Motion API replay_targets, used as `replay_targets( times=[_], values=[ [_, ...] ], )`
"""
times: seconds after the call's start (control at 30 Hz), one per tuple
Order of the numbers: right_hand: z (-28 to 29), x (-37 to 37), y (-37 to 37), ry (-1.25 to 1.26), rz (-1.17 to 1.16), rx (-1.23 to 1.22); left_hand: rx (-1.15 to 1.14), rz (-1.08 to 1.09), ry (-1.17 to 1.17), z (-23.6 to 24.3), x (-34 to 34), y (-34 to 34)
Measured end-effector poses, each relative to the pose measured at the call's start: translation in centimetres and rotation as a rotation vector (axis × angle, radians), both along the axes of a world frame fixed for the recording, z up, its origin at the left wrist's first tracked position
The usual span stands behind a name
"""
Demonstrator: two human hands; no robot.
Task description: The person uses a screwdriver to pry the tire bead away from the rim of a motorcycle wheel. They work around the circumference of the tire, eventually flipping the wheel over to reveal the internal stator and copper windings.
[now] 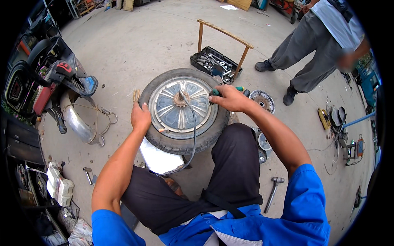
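A wheel with a black tyre (186,146) and a dull metal hub (170,105) lies flat in front of my knees. From its centre a dark cable (194,127) runs over the hub and down past the tyre's near side. My right hand (230,98) is closed around a screwdriver with a green and black handle (214,95), over the right side of the rim; its tip is hidden. At the tyre's left edge is my left hand (140,117), its fingers curled by a small tan, pronged thing (136,95) that I cannot identify.
A black toolbox (215,61) full of sockets, with a wooden handle frame, stands beyond the wheel. A person (314,45) stands at the far right. Metal wheel parts (262,101) and a hammer-shaped tool (274,192) lie on the right; a partly dismantled scooter (67,90) stands left.
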State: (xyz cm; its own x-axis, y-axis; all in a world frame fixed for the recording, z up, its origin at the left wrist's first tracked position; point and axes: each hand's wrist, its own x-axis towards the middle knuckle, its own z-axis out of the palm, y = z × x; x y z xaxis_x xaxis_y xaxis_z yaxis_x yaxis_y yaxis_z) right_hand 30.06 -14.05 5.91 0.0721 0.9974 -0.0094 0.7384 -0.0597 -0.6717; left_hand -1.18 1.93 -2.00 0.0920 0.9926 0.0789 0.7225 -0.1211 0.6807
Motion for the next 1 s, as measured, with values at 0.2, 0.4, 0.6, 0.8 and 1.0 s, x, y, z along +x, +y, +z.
replay_targets(
  times=[0.2,0.4,0.6,0.8,1.0],
  values=[
    [1.6,-0.2,0.7,-0.134,0.073,-0.063,-0.024,0.013,0.015,-0.4,-0.1,0.4],
    [1.7,-1.1,0.7,-0.135,-0.04,-0.089,-0.007,0.027,0.017,-0.5,-0.2,0.4],
    [-1.2,-1.6,0.8,0.054,-0.106,0.003,-0.029,0.028,0.009,-0.3,-0.1,0.3],
    [-1.7,-2.8,0.2,0.238,-0.291,-0.032,-0.044,0.032,0.024,-0.2,0.0,0.2],
    [-2.5,-3.3,0.2,0.281,-0.407,-0.011,-0.05,0.039,0.007,0.4,0.2,-0.1]
  ],
)
